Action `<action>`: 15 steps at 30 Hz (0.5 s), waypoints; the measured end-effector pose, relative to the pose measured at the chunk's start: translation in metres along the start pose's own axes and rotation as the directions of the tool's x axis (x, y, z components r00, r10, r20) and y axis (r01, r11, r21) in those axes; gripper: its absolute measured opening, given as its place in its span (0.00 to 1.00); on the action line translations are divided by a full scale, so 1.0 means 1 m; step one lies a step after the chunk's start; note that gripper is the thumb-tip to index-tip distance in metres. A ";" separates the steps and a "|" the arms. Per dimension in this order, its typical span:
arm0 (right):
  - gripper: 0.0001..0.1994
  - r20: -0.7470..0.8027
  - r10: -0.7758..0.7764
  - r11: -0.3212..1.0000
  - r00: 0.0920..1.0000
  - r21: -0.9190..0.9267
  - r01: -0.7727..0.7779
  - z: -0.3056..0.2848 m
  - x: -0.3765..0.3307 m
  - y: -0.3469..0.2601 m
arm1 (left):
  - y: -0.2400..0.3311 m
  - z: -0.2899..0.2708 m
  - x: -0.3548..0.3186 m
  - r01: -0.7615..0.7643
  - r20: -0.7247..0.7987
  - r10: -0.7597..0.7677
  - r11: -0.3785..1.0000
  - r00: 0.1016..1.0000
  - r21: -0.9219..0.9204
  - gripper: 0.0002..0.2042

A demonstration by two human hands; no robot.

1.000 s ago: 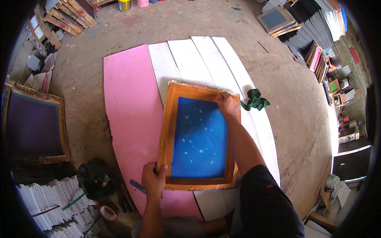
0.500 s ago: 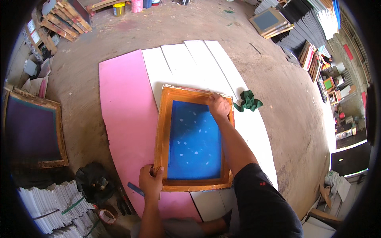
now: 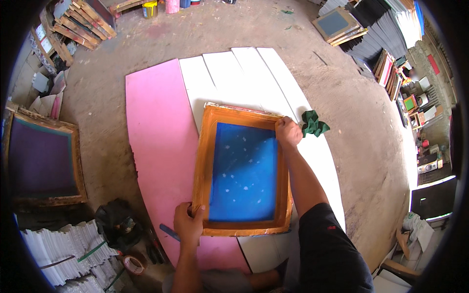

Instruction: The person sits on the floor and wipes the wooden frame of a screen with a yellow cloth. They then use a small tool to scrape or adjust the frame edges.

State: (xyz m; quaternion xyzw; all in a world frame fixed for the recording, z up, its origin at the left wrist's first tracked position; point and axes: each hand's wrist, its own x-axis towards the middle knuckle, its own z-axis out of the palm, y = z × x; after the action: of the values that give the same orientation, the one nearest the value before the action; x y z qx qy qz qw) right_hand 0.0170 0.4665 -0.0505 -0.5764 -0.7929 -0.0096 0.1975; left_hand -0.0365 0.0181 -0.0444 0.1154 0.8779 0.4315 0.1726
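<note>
Crouching over the work, the person grips a wooden-framed printing screen (image 3: 243,172) with blue mesh at two opposite corners. Nearest, the left hand (image 3: 188,223) is clamped on the frame's near left corner, thumb over the orange wood. Beside that hand a blue-handled tool (image 3: 169,231) lies on the pink sheet (image 3: 159,146), and a roll of tape (image 3: 132,264) sits by stacked white papers (image 3: 68,249). Further out, the right hand (image 3: 288,132) is closed on the frame's far right corner. The screen lies flat across the pink sheet and the white boards (image 3: 234,73). Just past the right hand rests a crumpled green rag (image 3: 314,124). Off to the left a second dark screen (image 3: 41,158) lies on the dirt floor (image 3: 351,107).
</note>
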 end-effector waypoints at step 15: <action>0.10 0.055 -0.278 0.934 0.959 0.247 0.257 0.037 -0.049 -0.129 | 0.006 -0.006 0.000 0.015 0.048 -0.021 0.993 0.999 0.116 0.20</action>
State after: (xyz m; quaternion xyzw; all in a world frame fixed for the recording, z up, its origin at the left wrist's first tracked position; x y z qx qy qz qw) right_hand -0.0997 0.3882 -0.0734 -0.4350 -0.8674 0.0842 0.2264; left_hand -0.0387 0.0180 -0.0363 0.1280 0.8980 0.3752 0.1910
